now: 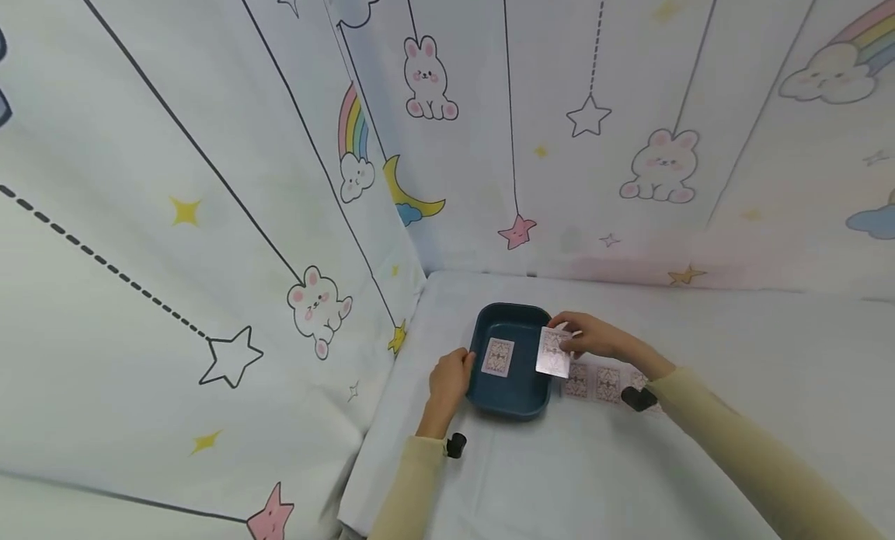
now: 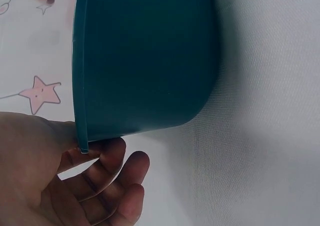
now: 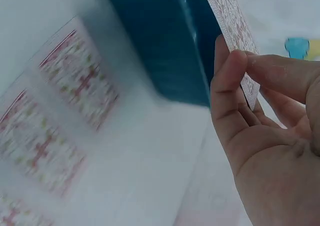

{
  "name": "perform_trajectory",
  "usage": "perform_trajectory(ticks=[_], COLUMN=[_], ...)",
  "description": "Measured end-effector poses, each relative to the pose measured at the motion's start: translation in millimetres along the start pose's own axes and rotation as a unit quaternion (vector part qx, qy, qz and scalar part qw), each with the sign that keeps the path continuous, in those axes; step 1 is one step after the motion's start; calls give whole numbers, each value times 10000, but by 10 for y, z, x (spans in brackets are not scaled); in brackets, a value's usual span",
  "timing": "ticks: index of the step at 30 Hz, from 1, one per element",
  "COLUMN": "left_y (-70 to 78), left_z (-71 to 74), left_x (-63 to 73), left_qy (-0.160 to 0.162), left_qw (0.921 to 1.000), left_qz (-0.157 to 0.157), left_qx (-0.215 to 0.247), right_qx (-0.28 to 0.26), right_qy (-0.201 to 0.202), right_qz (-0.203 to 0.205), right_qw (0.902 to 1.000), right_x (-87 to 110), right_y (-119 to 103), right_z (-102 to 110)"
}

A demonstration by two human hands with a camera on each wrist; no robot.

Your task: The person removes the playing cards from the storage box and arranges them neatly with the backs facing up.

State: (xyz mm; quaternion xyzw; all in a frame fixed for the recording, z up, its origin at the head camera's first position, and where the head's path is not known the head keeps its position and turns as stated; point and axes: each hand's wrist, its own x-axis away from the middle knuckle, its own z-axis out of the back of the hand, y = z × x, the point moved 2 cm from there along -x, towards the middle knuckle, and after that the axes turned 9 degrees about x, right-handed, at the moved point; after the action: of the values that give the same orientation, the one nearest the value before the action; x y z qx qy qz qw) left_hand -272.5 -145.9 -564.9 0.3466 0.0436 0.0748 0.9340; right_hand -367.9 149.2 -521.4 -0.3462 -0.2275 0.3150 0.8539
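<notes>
A dark teal tray [image 1: 513,404] with raised sides stands on the white-covered table. My left hand [image 1: 450,377] grips its left rim; in the left wrist view the thumb is at the rim and curled fingers [image 2: 114,156] are beneath it. One playing card [image 1: 499,357], patterned back up, lies inside the tray. Over the tray's right edge, my right hand [image 1: 587,336] pinches another playing card [image 1: 553,353] between thumb and fingers, as the right wrist view also shows with the held card [image 3: 235,21] tilted beside the tray wall [image 3: 155,51].
To the right of the tray, several cards lie in a row, back up, among them a near card [image 1: 576,381] and a middle card [image 1: 608,384]; the right forearm partly covers the row's end. Patterned wall sheets [image 1: 559,175] border the table behind and at left.
</notes>
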Motion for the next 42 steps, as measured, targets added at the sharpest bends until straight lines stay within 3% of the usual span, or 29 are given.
perform_trajectory(ticks=[8, 13, 18, 24, 27, 32, 42], left_y=[-31, -43, -43, -37, -41, -70, -30], left_z=[-24, -27, -7, -6, -13, -20, -17], left_x=[24, 0, 12, 24, 12, -11, -5], left_qy=[-80, -79, -7, -35, -29, -59, -142], left_qw=[9999, 9999, 10000, 10000, 10000, 10000, 9999], left_qz=[88, 85, 1, -27, -38, 4, 66], left_qx=[83, 87, 74, 66, 56, 17, 47], right_qx=[-193, 7, 47, 358, 520, 925, 1338], right_qy=[359, 529, 455, 454, 614, 1000, 1495], right_qz=[-229, -707, -1269, -1754, -1737, -1437, -1868], right_qw=[9989, 9961, 9909, 9828, 9815, 9802, 9617], right_x=[794, 1284, 1681, 2090, 2211, 2216, 2147], right_y=[618, 1011, 1397, 1668, 1712, 1738, 1707], right_z=[155, 242, 306, 396, 403, 316, 200])
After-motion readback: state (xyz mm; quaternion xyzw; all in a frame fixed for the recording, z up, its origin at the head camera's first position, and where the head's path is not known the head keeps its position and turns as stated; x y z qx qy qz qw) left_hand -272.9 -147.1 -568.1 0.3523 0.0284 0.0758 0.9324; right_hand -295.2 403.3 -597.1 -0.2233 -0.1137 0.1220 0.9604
